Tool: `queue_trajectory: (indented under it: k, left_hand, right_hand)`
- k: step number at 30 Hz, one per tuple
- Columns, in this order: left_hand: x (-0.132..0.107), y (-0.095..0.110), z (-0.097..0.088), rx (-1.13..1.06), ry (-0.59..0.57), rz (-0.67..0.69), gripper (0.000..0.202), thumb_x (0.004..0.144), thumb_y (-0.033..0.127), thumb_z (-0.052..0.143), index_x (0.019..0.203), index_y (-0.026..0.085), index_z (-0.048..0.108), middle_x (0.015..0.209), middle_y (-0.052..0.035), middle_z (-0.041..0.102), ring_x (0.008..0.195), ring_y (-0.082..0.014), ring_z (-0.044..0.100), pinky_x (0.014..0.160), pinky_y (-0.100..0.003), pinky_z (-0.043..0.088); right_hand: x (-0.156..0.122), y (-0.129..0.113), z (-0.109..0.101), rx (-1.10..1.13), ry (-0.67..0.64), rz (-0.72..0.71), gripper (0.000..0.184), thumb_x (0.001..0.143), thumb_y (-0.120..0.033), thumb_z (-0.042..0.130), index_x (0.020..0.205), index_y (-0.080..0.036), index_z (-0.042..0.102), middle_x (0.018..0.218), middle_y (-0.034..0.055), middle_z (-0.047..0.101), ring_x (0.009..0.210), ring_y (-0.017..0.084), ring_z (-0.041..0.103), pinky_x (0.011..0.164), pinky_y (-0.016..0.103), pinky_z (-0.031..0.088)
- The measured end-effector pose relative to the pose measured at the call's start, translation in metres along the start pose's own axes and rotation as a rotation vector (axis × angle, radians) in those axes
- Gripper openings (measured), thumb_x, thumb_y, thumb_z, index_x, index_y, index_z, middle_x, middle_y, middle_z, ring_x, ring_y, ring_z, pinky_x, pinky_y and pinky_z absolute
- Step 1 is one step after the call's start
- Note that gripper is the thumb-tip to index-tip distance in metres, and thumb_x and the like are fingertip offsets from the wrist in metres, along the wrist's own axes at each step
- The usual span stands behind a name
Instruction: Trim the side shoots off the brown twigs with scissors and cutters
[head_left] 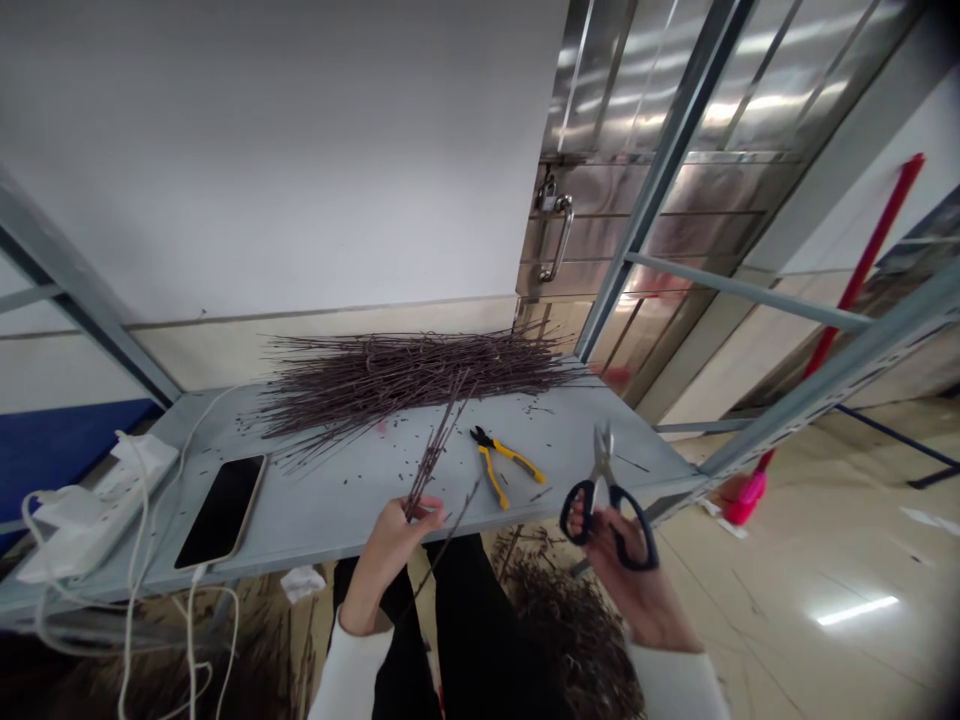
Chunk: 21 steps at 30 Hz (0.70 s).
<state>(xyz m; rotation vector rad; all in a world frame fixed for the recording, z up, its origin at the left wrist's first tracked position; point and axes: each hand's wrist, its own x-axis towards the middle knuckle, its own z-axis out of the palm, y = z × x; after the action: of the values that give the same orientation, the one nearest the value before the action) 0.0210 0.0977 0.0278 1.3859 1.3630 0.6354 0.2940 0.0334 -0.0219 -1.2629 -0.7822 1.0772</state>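
Note:
My left hand (401,545) is closed around a small bundle of thin dark brown twigs (435,445), which points up and away from me over the shelf's front edge. One separate twig (448,545) slants down beside that hand, over my lap. In my right hand (626,570) is a pair of scissors (602,490) with dark handles; fingers and thumb sit in the loops and the blades point upward, slightly apart. Pliers (499,462) with yellow handles lie spread on the shelf between my hands. Behind them rests a large heap of similar twigs (405,375).
A phone (223,508) and a white power strip (105,505) with cables lie at the left of the grey shelf (315,520). Metal uprights (664,175) frame the right side. Cut twig scraps (577,640) pile up on the floor below. A red-handled broom (862,270) stands right.

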Motion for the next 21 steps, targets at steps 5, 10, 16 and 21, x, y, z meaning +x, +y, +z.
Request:
queue_trajectory:
  k: [5, 10, 16, 21]
  left_hand:
    - [-0.003, -0.004, -0.002, 0.011, 0.001, 0.006, 0.04, 0.071, 0.043, 0.063, 0.094, 0.011, 0.069, 0.079, -0.0091, 0.072, 0.085, -0.0285, 0.065, 0.08, -0.036, 0.045]
    - [-0.008, -0.009, -0.002, -0.002, 0.048, 0.047, 0.038, 0.07, 0.045, 0.066, 0.087, 0.012, 0.071, 0.092, -0.0118, 0.073, 0.093, -0.0298, 0.064, 0.087, -0.036, 0.043]
    - [-0.027, -0.007, -0.018, -0.09, -0.093, -0.016, 0.044, 0.07, 0.049, 0.067, 0.096, 0.014, 0.07, 0.082, -0.0065, 0.073, 0.086, -0.0261, 0.065, 0.077, -0.033, 0.047]
    - [-0.037, -0.016, -0.037, -0.118, -0.277, -0.016, 0.046, 0.057, 0.036, 0.08, 0.097, 0.016, 0.07, 0.086, -0.0059, 0.073, 0.084, -0.0234, 0.064, 0.074, -0.03, 0.046]
  right_hand:
    - [-0.04, 0.018, 0.084, 0.362, 0.002, 0.063, 0.028, 0.067, -0.043, 0.075, 0.085, -0.025, 0.065, 0.091, 0.0062, 0.066, 0.081, 0.021, 0.06, 0.08, 0.039, 0.05]
    - [-0.046, 0.031, 0.134, 0.226, -0.1, 0.109, 0.04, 0.071, -0.048, 0.071, 0.1, -0.022, 0.063, 0.091, 0.0054, 0.068, 0.08, 0.02, 0.062, 0.081, 0.037, 0.049]
    - [-0.046, 0.025, 0.146, 0.207, -0.211, 0.052, 0.037, 0.073, -0.045, 0.071, 0.097, -0.018, 0.063, 0.077, 0.0009, 0.064, 0.073, 0.017, 0.061, 0.073, 0.032, 0.05]
    - [-0.053, 0.019, 0.146, 0.177, -0.297, 0.059, 0.039, 0.076, -0.046, 0.068, 0.1, -0.016, 0.062, 0.072, 0.002, 0.065, 0.069, 0.017, 0.061, 0.07, 0.032, 0.05]
